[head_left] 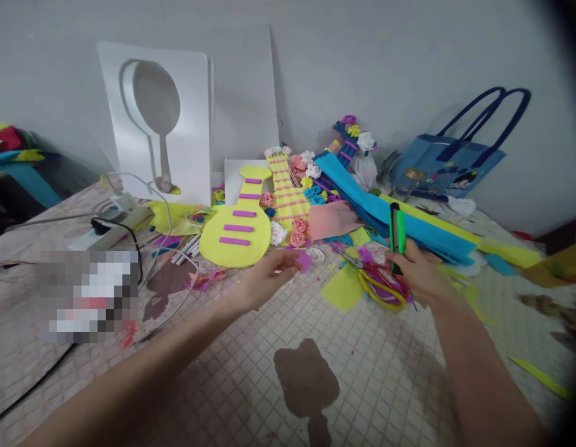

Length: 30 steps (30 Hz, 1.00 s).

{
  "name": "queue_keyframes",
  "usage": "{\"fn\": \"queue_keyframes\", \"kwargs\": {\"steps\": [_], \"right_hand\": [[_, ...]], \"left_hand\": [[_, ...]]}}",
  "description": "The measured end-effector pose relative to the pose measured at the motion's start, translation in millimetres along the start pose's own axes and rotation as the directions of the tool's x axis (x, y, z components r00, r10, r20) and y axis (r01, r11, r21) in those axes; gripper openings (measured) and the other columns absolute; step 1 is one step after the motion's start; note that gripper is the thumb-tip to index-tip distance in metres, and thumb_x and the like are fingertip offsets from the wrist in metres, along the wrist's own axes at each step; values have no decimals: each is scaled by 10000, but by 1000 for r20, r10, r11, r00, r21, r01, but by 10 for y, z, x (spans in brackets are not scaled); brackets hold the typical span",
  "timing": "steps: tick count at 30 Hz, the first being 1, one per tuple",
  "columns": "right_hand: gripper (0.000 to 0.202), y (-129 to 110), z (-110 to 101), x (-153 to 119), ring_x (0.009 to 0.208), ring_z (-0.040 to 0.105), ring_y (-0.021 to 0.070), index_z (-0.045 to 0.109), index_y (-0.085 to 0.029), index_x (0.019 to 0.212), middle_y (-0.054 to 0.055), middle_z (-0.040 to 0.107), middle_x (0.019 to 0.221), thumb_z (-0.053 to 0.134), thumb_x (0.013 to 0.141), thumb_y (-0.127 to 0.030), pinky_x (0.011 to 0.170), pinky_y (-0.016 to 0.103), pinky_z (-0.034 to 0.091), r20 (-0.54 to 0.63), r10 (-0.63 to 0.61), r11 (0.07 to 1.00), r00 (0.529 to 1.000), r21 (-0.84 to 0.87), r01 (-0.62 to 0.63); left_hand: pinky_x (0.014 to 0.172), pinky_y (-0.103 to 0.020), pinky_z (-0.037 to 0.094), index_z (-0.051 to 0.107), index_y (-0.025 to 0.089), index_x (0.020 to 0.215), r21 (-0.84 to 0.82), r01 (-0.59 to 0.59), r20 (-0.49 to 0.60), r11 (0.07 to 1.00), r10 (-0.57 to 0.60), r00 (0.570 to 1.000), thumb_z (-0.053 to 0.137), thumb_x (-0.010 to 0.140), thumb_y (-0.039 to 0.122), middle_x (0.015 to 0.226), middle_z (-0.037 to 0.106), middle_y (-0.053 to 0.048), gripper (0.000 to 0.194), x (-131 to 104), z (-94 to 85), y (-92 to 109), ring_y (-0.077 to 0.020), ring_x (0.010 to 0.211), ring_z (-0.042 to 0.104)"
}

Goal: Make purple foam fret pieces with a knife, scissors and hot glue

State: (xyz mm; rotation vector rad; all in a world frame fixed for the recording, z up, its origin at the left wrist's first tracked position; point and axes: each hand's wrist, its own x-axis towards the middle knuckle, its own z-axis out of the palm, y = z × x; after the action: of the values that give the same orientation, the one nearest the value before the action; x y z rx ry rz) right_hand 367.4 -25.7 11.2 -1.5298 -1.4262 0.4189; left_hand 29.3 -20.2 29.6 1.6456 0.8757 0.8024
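Note:
A green and black utility knife [398,231] stands upright in my right hand [420,273], whose fingers are closed around its lower part. Just below that hand lie scissors with yellow handles [381,295] and a pair with red handles [385,273]. My left hand [271,276] is over the table, its fingers loosely bent and apart, with the fingertips by a purple paper scrap [305,261]. Whether they touch the scrap is unclear. Behind the left hand is a yellow guitar-shaped cutout [234,239] with purple strips. A second yellow guitar [288,186] carries strings and paper roses.
White boards [194,81] lean on the wall, the front one with a cut-out shape. Blue crepe paper [409,220] lies right of the guitars, before a blue bag [450,161]. A power strip [110,226] and cables are at left. The tabletop [232,372] has torn brown patches.

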Motion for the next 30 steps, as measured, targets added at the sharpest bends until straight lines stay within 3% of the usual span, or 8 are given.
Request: {"fn": "queue_keyframes", "kwargs": {"steps": [4,10,14,16,21,23,27,30], "right_hand": [[208,319,-265,107,694,577,269,627,-237,793,51,632,693,694,596,-231,670,414,447,15,-11,957,1000,-290,15],[209,388,-203,140,885,581,329,653,-199,871,130,664,858,628,688,-297,801,486,414,-7,-99,872,995,-483,83],[230,134,32,49,833,609,257,628,-213,988,87,673,927,498,827,-313,782,440,459,-4,-183,857,983,-491,158],[209,-10,214,-33,823,617,228,628,-226,984,64,674,946,487,851,-305,769,398,479,52,-236,861,970,-452,234],[180,-233,723,-190,964,576,241,618,-240,965,66,621,988,482,853,-204,840,415,482,308,-436,809,845,-276,518],[200,-256,886,-189,1006,548,257,620,-236,983,81,596,1036,494,838,-178,887,448,461,372,-462,773,805,-276,572],[217,-238,1069,-125,1042,510,281,637,-228,985,93,585,1062,514,822,-156,911,478,442,421,-478,741,771,-279,611],[203,-210,1088,-105,1050,495,289,640,-226,946,101,581,1066,497,829,-145,907,496,438,426,-483,732,765,-283,620]], "left_hand": [[760,-317,521,562,148,1121,230,-44,-72,972,62,995,510,845,292,972,680,-90,316,103,-188,-93,-170,882,632],[775,-316,513,627,136,990,640,-125,-44,758,198,979,501,810,168,965,663,-97,222,336,-255,-147,-182,862,622],[810,-360,493,630,127,1009,819,-139,50,557,172,984,491,794,113,971,650,-115,257,509,-125,-154,-231,930,601],[823,-366,483,639,130,996,842,-166,101,514,152,983,511,769,97,969,652,-113,262,565,-65,-167,-244,950,591],[922,-405,417,561,133,1166,848,-413,362,332,208,909,511,728,23,1167,599,-130,454,590,-38,-233,-284,1174,475],[919,-422,407,549,132,1178,855,-438,379,278,243,893,457,781,31,1186,589,-140,420,593,-52,-261,-288,1204,453],[844,-388,436,626,124,995,866,-340,245,367,281,928,444,811,77,986,656,-124,262,616,-107,-225,-249,984,577],[711,-303,466,626,129,896,737,-203,35,645,263,964,475,783,113,816,656,-67,190,547,-221,-103,-177,774,598]]}}
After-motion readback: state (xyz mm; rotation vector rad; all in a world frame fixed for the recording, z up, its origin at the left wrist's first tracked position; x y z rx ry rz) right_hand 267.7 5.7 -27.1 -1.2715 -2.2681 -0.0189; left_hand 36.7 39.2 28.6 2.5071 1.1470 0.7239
